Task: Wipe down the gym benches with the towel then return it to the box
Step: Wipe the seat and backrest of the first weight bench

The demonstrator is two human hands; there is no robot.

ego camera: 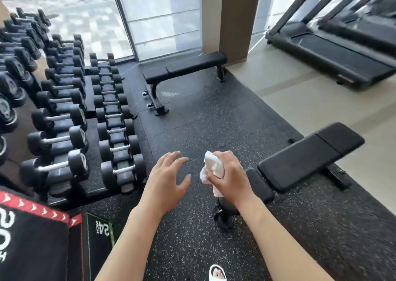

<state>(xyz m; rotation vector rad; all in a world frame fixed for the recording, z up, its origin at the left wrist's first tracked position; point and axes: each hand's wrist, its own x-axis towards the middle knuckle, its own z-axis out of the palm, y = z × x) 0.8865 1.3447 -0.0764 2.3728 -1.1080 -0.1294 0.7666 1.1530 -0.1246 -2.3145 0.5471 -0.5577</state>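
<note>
Nearest the lens, at the bottom edge, one foot in a white open-toed sandal (218,273) stands on the black speckled rubber floor (192,130). Both bare forearms reach forward above that floor. Right hand (230,176) grips a bunched white towel (212,169), fingers curled round it, cloth sticking out above and below the fist. Left hand (166,183) holds nothing, fingers spread and slightly bent, just beside the towel but apart from it. Near bench (308,156), black padded, lies to the right with its small end pad partly behind the right wrist; its foot shows below the hand. Far bench (186,66), also black and flat, stands well apart near the window wall. Dumbbell rack (64,100) fills the left side, rows of black dumbbells. Black box with red trim (34,237) sits at lower left, white lettering on it, a dark block marked with numerals beside it. Treadmill (334,51) occupies the pale floor at upper right, blurred.
</note>
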